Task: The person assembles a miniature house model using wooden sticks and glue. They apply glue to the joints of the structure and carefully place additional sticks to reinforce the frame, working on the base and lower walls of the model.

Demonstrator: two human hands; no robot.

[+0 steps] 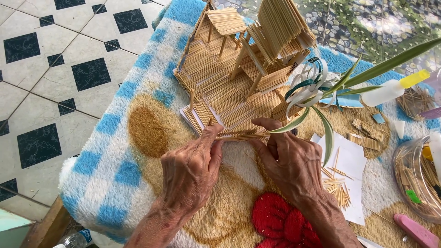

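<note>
Both hands pinch one toothpick strip [241, 135] (left hand [190, 172], right hand [289, 160], fingers pressed together) at the toothpick house [239, 78] front edge; a white glue bottle [390, 91] with yellow cap lies at the blanket's [105, 165] right edge.

Pale, matt wood throughout the toothpick house model [243, 69], with a ribbed surface from many thin sticks laid side by side. Same dry wood for the toothpick strip [241, 134] pinched between left hand [190, 172] and right hand [287, 158]. Underneath, thick fluffy towel [138, 138] of soft, shaggy cloth. White paper sheet [353, 160], smooth and matt. Glue bottle [392, 89] of white plastic with slightly shiny yellow cap. Clear glossy plastic jar [406, 170]. Smooth pink plastic tool [415, 229]. Glossy ceramic floor tiles [55, 69].
</note>
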